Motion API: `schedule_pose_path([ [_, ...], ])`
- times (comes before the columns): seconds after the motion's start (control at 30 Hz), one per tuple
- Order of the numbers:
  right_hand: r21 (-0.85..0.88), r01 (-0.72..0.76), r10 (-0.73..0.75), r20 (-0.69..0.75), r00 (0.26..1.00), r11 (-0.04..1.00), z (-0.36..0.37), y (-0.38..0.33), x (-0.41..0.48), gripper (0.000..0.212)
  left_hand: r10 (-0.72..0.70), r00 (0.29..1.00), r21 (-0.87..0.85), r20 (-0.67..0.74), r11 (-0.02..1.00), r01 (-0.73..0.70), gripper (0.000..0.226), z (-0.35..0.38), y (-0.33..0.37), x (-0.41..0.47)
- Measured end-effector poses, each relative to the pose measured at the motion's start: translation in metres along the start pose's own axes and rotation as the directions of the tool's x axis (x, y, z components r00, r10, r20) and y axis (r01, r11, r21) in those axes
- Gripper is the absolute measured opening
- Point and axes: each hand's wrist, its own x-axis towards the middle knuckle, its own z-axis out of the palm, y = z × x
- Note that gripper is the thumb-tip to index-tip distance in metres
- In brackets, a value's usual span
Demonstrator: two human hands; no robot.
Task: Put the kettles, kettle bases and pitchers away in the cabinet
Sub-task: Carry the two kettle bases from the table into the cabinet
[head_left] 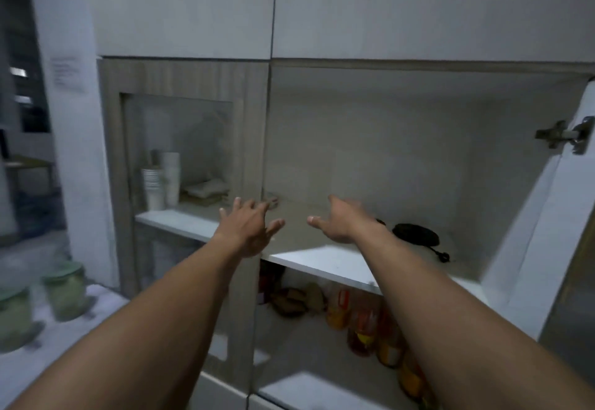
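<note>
Together our two hands reach up toward the open cabinet (502,203), and neither holds anything. Our left hand (248,226) has its fingers fanned wide apart and the thumb swung out to the right; it hangs in front of the upright edge where the closed glass door (180,139) meets the open compartment, and we cannot tell whether the fingertips touch that edge. Our right hand (338,223) stretches over the shelf (322,260), fingers straight and pointing inward, thumb out to the left, above the board rather than pressing on it.

One kettle base (415,234), a flat black disc, lies on that shelf just to the right of our right wrist. Its one cord (434,250) trails forward to a plug near the shelf's front edge.

Behind the glass door we count two stacks of white cups (161,181) standing side by side, with some folded cloth beside them. On the counter (106,300) at lower left stand two green-lidded jars (66,290), close together. On the lower shelf sit bottles (363,319) with orange and red labels, too blurred for us to count.
</note>
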Motion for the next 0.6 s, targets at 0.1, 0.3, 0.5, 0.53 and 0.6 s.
schedule_pose_path([
  [0.1, 0.036, 0.105, -0.106, 0.029, 0.994, 0.994, 0.02, -0.058, -0.021, 0.091, -0.086, 0.996, 0.036, -0.022, 0.996, 0.087, 0.074, -0.019, -0.047, -0.043],
  [0.3, 0.107, 0.255, -0.263, 0.066, 0.963, 0.961, 0.05, -0.17, -0.068, 0.087, -0.23, 0.973, 0.085, -0.008, 0.97, 0.23, 0.074, -0.047, -0.137, -0.139],
  [0.5, 0.164, 0.416, -0.434, 0.097, 0.896, 0.895, 0.086, -0.283, -0.126, 0.077, -0.428, 0.903, 0.184, -0.035, 0.885, 0.427, 0.075, -0.073, -0.229, -0.244],
  [0.53, 0.174, 0.44, -0.461, 0.104, 0.881, 0.881, 0.092, -0.304, -0.138, 0.078, -0.464, 0.885, 0.184, -0.039, 0.867, 0.463, 0.075, -0.078, -0.244, -0.262],
  [0.6, 0.187, 0.482, -0.506, 0.115, 0.855, 0.856, 0.104, -0.337, -0.156, 0.08, -0.517, 0.855, 0.183, -0.042, 0.837, 0.515, 0.075, -0.084, -0.269, -0.29],
])
